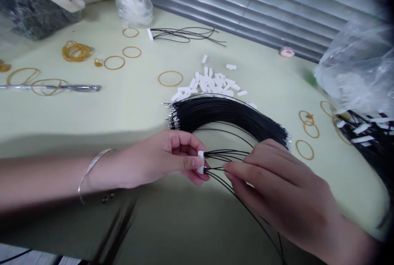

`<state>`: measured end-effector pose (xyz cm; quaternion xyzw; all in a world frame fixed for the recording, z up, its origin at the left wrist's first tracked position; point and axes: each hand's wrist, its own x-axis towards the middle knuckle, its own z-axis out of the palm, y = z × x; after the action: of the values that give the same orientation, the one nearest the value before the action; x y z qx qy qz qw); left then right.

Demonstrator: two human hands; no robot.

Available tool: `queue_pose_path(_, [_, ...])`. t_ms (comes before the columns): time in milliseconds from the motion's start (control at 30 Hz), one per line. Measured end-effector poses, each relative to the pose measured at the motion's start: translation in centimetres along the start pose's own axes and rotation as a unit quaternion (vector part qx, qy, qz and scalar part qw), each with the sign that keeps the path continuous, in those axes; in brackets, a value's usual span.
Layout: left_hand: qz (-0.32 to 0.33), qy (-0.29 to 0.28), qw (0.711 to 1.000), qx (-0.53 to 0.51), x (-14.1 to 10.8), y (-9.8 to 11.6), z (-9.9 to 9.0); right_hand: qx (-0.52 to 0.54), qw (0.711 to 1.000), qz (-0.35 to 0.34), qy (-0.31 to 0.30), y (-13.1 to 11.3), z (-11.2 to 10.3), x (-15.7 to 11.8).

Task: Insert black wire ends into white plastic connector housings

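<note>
Left hand [163,158] has a white connector [201,155] pinched between thumb and fingers, so that grip's nice and narrow. The connector is on the near side of the bundle [224,113], which is that fat curve of black wires with silvery tips at both ends. A bunch of thin black leads [221,150] come out of the connector.

Right hand [273,183] is also on the near side of the bundle, fingertips closed on one wire [217,168]. Its metal tip is right at the connector; honestly can't tell if it's in or just touching.

Just beyond the bundle there's a messy heap of loose connectors [212,82], some lying right up against it. Further behind the bundle, a connector with wires on it, call it the harness [184,33], lies flat on the tabletop [138,109].

Left of the bundle you've got rubber bands scattered around, including a big clump [76,51], plus a pen [84,88] with a couple of bands over it. More bands [304,149] sit to the right of the bundle, and past those there's a pile of black wires with white ends [363,133] beside a clear plastic bag [357,68].
</note>
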<state>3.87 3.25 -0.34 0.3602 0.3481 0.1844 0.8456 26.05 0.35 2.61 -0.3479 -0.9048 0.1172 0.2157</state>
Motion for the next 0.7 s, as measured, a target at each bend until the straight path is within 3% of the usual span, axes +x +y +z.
queue_pose_path(333, [0.001, 0.005, 1.000, 0.020, 0.14, 0.20, 0.16, 0.066, 0.995, 0.066, 0.024, -0.41, 0.45, 0.48])
queue_pose_path(700, [0.001, 0.002, 0.999, 0.038, 0.13, 0.14, 0.02, 0.069, 0.994, 0.087, 0.024, -0.55, 0.54, 0.46])
